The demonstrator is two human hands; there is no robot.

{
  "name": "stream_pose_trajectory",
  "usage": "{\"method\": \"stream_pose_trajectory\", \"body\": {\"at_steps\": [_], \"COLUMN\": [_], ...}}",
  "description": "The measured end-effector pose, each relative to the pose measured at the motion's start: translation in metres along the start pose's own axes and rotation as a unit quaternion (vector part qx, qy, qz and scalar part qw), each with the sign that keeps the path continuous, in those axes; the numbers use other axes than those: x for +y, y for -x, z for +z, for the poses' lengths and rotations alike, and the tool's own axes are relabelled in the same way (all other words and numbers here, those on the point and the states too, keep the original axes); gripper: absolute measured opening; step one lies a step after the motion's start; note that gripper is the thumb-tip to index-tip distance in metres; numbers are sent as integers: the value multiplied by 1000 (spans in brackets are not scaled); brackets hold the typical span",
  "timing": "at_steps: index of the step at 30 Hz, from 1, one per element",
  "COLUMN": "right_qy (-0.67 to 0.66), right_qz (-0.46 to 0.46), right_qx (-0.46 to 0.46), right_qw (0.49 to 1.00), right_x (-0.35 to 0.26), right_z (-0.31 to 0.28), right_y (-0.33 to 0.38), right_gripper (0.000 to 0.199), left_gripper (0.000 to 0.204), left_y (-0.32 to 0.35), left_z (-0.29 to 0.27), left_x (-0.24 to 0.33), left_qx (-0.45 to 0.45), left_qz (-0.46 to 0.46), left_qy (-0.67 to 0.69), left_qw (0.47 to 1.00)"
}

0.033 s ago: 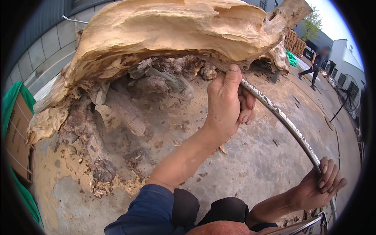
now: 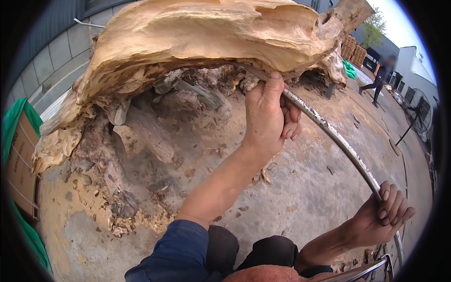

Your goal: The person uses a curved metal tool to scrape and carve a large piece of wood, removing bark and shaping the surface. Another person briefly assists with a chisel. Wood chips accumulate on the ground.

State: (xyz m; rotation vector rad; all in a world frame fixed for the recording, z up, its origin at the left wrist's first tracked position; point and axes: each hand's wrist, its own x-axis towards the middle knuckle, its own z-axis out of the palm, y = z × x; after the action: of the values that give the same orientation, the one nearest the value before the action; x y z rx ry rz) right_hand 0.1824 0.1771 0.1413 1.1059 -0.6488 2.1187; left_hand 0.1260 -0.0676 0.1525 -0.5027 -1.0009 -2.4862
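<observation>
1. Just below the lower edge of the wood piece (image 2: 202, 35), gripping a metal bar (image 2: 329, 129) with the left hand (image 2: 264, 115).
2. Lower on the bar, clasping it with the right hand (image 2: 379, 221).

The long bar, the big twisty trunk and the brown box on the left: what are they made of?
The long bar looks like metal, perhaps steel: grey and shiny, with whitish patches that may be worn paint.
The trunk looks like bare wood: pale and streaky on top, rough and darker underneath.
The box is probably cardboard: brown, dull and flat-sided.
</observation>
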Motion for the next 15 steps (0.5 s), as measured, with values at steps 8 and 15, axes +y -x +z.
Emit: {"method": "stream_pose_trajectory", "body": {"at_steps": [8,15], "right_qy": [-19,-55], "right_qz": [13,62], "right_qx": [-68,-144], "right_qw": [997,986], "right_x": [0,-15], "right_z": [-8,-12], "right_y": [-37,-107], "right_gripper": [48,40], "left_gripper": [47,50], "left_y": [-9,-19], "left_z": [7,6], "left_x": [-4,-3], "left_qx": [11,21], "left_qz": [22,66], "left_qy": [17,-47], "left_qw": [1000,996]}}
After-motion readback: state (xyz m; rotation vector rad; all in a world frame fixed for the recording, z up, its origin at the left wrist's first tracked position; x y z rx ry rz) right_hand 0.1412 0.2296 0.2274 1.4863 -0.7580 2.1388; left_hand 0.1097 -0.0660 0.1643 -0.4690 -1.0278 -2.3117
